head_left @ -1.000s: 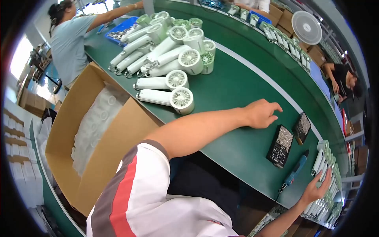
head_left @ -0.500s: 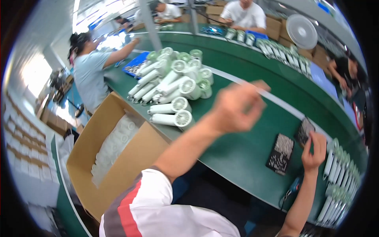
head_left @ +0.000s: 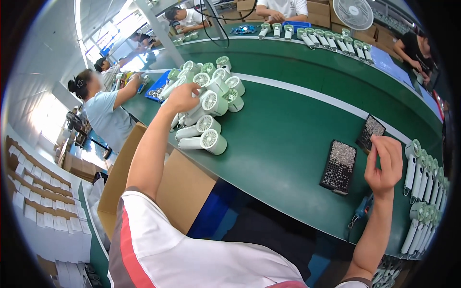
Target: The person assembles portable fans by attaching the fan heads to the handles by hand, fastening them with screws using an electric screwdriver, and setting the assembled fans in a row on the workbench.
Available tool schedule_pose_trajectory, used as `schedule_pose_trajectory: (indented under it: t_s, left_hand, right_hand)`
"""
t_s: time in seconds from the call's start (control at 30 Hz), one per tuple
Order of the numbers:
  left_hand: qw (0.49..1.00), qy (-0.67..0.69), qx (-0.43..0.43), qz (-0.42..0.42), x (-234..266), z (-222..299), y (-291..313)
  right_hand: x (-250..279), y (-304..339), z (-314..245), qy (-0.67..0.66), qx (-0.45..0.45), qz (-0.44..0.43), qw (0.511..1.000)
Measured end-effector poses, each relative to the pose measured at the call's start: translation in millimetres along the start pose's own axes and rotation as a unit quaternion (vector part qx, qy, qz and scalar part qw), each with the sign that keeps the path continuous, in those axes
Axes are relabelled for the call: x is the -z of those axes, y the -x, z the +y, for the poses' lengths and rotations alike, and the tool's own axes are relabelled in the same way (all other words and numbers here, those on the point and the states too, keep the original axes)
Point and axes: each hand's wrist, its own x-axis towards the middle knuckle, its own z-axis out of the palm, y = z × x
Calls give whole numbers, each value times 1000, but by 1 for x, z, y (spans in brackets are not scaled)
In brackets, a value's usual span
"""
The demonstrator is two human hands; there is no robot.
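My left hand (head_left: 182, 99) is at the pile of white and pale green handheld fans (head_left: 214, 141) on the left, its fingers curled round one fan's handle, which it mostly hides. The fans lie with handles toward the left and round grilles toward the right. On the right, my right hand (head_left: 385, 163) is closed in a pinch just over the near edge of a small black tray of metal screws (head_left: 372, 127). Anything between its fingertips is too small to make out. Beside it lies a larger black tray (head_left: 334, 178) with holes, partly covered with small screws.
An open cardboard box (head_left: 180, 192) stands at the bench's left edge. A blue power screwdriver (head_left: 363, 207) lies near the front edge. Rows of fans (head_left: 422, 177) line the right end. A blue tray (head_left: 156, 90) sits behind the pile. Co-workers (head_left: 103, 108) sit around the green bench (head_left: 283, 139).
My left hand has swung left from above the middle of the bench to the fan pile. My right hand stays by the small screw tray, pinched. The view has shifted a little.
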Motion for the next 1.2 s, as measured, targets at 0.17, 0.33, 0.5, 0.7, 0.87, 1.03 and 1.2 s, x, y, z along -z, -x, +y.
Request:
schedule_pose_trajectory:
  t_s: [0.17, 0.33, 0.5, 0.7, 0.87, 1.03, 1.2]
  left_hand:
    - [993, 51, 9, -102, 3, 3, -15]
    - [986, 86, 0, -140, 3, -8, -25]
    - [984, 164, 26, -69, 5, -23, -26]
    - [967, 253, 21, -5, 38, 32, -23]
    - [819, 572, -39, -14, 49, 104, -21]
    - [573, 798, -129, -131, 11, 224, 11]
    - [455, 842, -156, -244, -49, 292, 33]
  right_hand:
    - [1, 1, 0, 7, -5, -1, 1000]
    - [0, -2, -4, 2, 1, -5, 1000]
    - [-2, -5, -8, -9, 7, -7, 1000]
    - [-2, -6, -10, -2, 12, -6, 1000]
    - [-2, -12, -19, -21, 8, 11, 1000]
    - [0, -12, -36, -129, -77, -4, 989]
    - [-4, -13, -56, -205, -168, -51, 963]
